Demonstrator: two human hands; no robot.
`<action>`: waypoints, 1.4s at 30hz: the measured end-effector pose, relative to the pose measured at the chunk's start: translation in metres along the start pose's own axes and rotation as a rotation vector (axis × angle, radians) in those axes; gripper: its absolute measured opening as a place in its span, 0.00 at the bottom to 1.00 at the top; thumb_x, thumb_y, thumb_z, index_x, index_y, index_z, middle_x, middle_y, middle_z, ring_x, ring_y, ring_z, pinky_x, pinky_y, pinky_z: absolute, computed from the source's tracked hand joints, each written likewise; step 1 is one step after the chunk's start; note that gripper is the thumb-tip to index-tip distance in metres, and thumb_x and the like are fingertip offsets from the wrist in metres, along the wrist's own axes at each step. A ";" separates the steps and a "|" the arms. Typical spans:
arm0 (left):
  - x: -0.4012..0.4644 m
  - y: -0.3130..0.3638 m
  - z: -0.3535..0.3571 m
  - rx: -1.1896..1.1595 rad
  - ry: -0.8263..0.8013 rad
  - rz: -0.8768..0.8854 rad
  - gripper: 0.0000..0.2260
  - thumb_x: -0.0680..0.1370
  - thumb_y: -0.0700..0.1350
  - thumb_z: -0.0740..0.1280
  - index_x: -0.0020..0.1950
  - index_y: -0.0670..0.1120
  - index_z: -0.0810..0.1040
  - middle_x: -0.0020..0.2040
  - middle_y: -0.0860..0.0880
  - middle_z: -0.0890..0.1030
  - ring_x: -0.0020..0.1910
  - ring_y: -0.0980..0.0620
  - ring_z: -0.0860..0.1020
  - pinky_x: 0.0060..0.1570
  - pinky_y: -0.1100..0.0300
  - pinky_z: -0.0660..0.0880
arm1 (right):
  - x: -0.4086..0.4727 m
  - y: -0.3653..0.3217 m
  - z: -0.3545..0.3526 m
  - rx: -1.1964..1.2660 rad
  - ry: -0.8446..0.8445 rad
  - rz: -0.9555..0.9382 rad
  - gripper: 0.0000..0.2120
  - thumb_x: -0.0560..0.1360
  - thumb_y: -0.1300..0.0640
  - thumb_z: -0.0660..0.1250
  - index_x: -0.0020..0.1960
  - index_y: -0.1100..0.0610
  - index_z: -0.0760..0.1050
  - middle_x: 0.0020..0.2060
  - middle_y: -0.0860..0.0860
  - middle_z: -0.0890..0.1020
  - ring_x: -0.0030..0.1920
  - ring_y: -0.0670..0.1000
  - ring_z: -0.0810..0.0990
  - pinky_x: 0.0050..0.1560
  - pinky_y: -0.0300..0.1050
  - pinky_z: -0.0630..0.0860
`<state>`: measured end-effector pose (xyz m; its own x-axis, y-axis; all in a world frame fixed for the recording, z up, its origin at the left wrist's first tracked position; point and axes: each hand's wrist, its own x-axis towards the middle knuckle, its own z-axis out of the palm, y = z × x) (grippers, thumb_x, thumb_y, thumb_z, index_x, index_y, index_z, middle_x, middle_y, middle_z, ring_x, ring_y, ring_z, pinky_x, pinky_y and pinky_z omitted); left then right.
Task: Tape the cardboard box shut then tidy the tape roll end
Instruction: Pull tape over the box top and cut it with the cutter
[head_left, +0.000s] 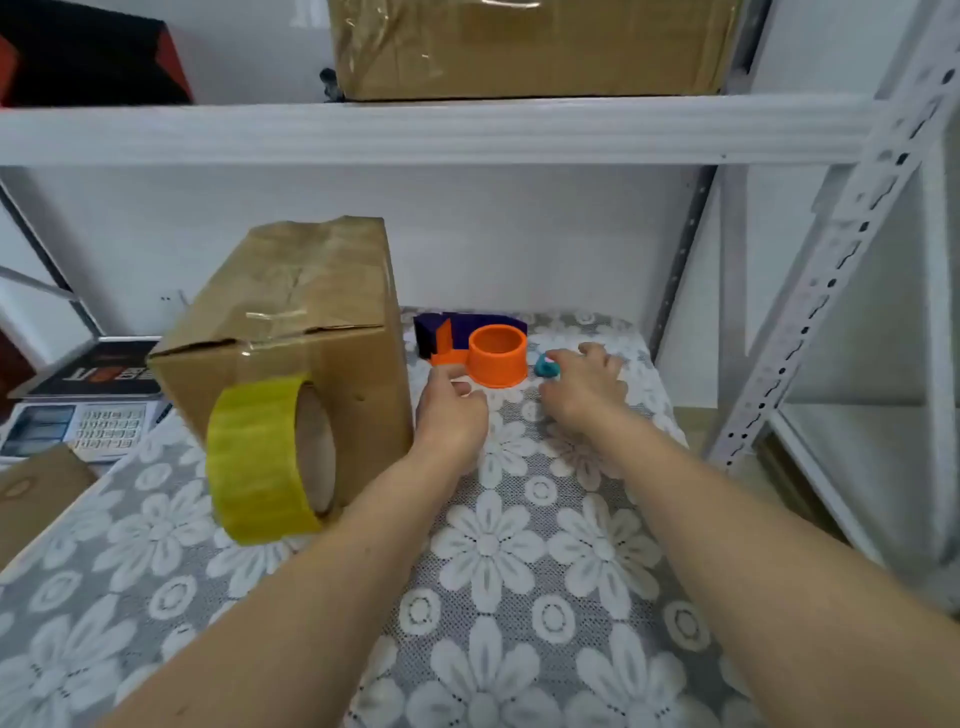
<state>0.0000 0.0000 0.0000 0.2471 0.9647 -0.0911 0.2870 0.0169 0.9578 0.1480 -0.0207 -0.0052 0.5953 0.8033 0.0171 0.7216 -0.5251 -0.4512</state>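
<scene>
Cardboard box (291, 332): on the flowered cloth (519, 571), yellow tape roll (265, 462) leaning on edge against its near side. Left hand (452, 410): loosely curled, empty, beside the orange cup (497, 361). Right hand (584, 387): fingers touching a small blue thing (546, 368); grip unclear.

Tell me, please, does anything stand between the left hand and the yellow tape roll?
Nothing visible does. The left hand hovers right of the tape roll, which leans against the cardboard box; only bare tablecloth lies between them.

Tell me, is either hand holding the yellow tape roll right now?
No, the yellow tape roll leans against the cardboard box, apart from both the left hand and right hand.
</scene>
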 end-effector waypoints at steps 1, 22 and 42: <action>0.003 0.001 0.001 0.005 0.013 -0.007 0.17 0.79 0.41 0.61 0.67 0.50 0.67 0.60 0.46 0.76 0.55 0.43 0.78 0.43 0.55 0.76 | 0.006 -0.001 0.002 -0.054 -0.019 0.000 0.26 0.75 0.56 0.62 0.72 0.48 0.63 0.73 0.56 0.59 0.72 0.60 0.55 0.68 0.58 0.60; -0.043 0.009 -0.003 -0.439 -0.249 -0.248 0.05 0.79 0.38 0.62 0.49 0.42 0.78 0.46 0.42 0.80 0.48 0.44 0.78 0.49 0.54 0.74 | -0.061 -0.008 -0.014 0.656 0.166 -0.152 0.23 0.69 0.61 0.74 0.60 0.53 0.69 0.45 0.47 0.76 0.43 0.42 0.75 0.39 0.32 0.70; -0.124 0.011 -0.058 -0.575 -0.144 -0.077 0.10 0.78 0.39 0.66 0.58 0.41 0.80 0.52 0.41 0.83 0.48 0.48 0.84 0.46 0.58 0.81 | -0.178 -0.049 -0.046 1.119 -0.385 -0.150 0.12 0.79 0.66 0.59 0.60 0.62 0.76 0.52 0.61 0.81 0.51 0.56 0.81 0.52 0.48 0.81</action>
<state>-0.0810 -0.1040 0.0373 0.3798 0.9105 -0.1638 -0.2285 0.2639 0.9371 0.0232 -0.1505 0.0547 0.2482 0.9676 -0.0465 -0.0478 -0.0357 -0.9982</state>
